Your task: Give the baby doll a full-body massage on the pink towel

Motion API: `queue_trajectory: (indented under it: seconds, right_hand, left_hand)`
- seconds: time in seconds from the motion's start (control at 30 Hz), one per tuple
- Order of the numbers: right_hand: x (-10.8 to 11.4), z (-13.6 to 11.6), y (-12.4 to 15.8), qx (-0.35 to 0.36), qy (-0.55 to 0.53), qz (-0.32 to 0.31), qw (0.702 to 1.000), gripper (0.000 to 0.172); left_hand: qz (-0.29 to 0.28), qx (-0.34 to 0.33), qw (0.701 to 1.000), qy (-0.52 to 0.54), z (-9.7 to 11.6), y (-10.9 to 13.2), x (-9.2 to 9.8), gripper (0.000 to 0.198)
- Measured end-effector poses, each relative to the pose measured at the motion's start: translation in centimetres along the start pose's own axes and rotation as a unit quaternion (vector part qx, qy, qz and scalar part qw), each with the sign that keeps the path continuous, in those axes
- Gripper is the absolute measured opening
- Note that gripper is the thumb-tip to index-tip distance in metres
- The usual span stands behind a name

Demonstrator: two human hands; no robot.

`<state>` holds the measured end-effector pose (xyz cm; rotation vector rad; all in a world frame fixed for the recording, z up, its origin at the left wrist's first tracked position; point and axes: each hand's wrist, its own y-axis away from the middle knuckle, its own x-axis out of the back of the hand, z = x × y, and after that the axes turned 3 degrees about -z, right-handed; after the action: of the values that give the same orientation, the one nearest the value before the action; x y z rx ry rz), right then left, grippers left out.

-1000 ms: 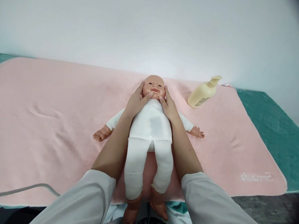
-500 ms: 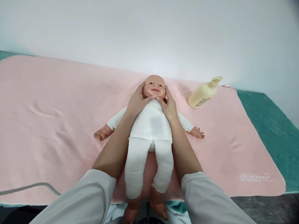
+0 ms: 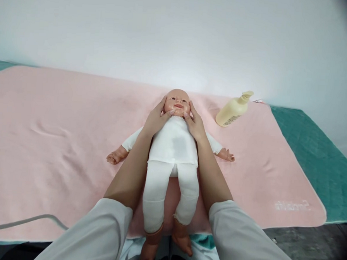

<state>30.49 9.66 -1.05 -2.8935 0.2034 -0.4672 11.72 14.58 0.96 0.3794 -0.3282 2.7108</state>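
Note:
A baby doll with a white cloth body lies face up on a pink mat, its legs toward me and its feet past the mat's near edge. My left hand cups the left side of the doll's head, thumb on the chin. On the other side my right hand holds the head in the same way, its thumb by the jaw. Fingers of both hands are partly hidden behind the head. The doll's arms are spread out to either side.
A pale yellow pump bottle stands right of the doll's head. Under the pink mat lies a green quilted cover. A white wall rises behind. A grey cable crosses the near left corner.
Both thumbs have moved apart, from meeting under the chin to the two sides of the jaw. The whole view has shifted slightly.

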Motion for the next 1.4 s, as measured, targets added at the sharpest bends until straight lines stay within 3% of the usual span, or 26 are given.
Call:
queue_trajectory:
  seconds: [0.4,0.7,1.03,1.4]
  right_hand:
    - [0.4,-0.3,0.1,-0.008,-0.024,-0.002,1.000,0.088]
    - [0.0,-0.2,0.1,-0.006,-0.044,-0.002,0.999,0.111]
    - [-0.7,0.1,0.0,-0.012,-0.019,0.023,0.999,0.109]
    - [-0.8,0.1,-0.2,0.004,-0.009,0.029,1.000,0.104]
  left_hand:
    - [-0.020,0.012,0.999,-0.031,-0.5,0.0,0.5,0.087]
    - [-0.025,0.007,0.999,-0.042,-0.5,-0.1,0.5,0.085]
    - [-0.038,0.008,0.999,0.036,-1.6,-0.3,0.3,0.098]
    - [-0.009,-0.008,1.000,-0.005,-1.1,-0.2,0.2,0.091]
